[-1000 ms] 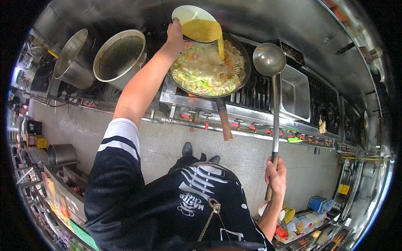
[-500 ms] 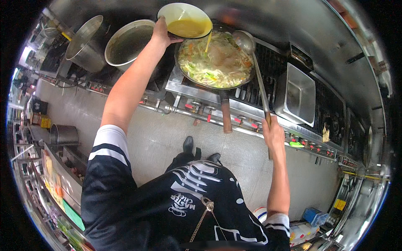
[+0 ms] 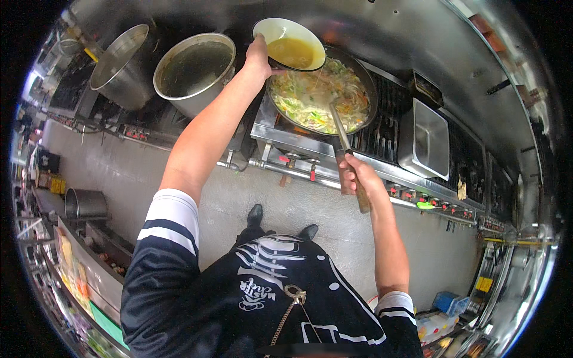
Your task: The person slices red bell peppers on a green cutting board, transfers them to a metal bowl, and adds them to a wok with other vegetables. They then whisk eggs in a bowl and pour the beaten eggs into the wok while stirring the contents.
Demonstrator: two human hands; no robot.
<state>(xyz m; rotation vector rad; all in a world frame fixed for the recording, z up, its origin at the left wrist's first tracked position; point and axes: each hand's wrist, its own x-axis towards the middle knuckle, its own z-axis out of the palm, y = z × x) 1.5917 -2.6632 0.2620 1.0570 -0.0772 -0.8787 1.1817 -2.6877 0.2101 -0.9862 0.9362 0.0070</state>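
Note:
My left hand [image 3: 258,58] grips the rim of a white bowl [image 3: 277,28] with a dark outside. The bowl is tilted over the pan's far left part and holds yellow liquid [image 3: 291,53]. In the wide dark pan [image 3: 374,95], shredded vegetables [image 3: 313,110] sit in steaming broth. My right hand [image 3: 364,177] is closed around the wooden handle of a long metal ladle [image 3: 339,126]. The ladle's head is down among the vegetables and hidden. Just beside my right fingers is the pan's wooden handle [image 3: 345,179], partly covered by the ladle.
Left of the pan stand a large metal pot [image 3: 160,80] of dark liquid and a tall metal pot [image 3: 128,74]. To the right, a deep steel tray [image 3: 431,140] rests on the grates. Red-knobbed gas valves [image 3: 313,170] line the stove's front.
My left hand has carried the bowl rightward and slightly down. The ladle's head has gone from the pan's far right rim into the food, my right hand shifting left.

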